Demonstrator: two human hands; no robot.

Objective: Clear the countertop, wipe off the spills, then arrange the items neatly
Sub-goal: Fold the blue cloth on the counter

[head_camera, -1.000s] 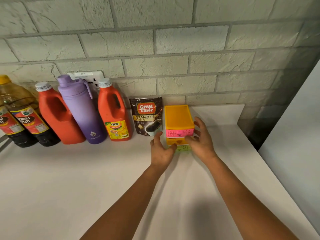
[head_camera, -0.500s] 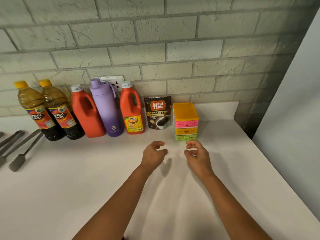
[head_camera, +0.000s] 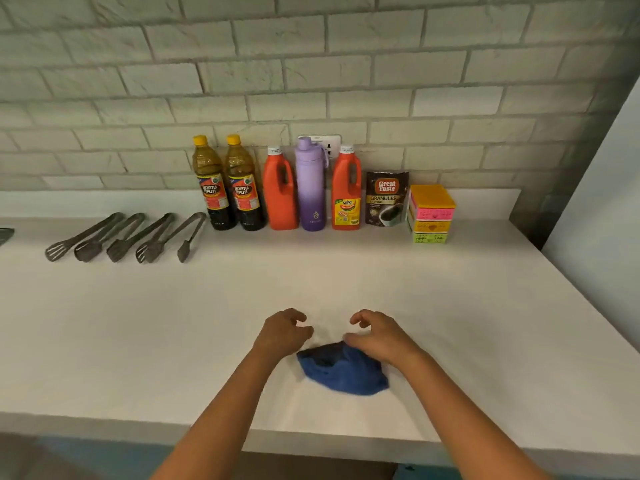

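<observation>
cloth [head_camera: 343, 372] near counter's [head_camera: 138, 323] front edge (bottles [head_camera: 228, 188] behind, tongs [head_camera: 124, 237] left).

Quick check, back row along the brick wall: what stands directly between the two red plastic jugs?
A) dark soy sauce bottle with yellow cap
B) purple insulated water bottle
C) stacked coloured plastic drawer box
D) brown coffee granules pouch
B: the purple insulated water bottle stands upright between the left red plastic jug and the right red plastic jug.

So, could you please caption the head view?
Both hands hover over a blue cloth on the countertop, bottles lined up behind.
</observation>
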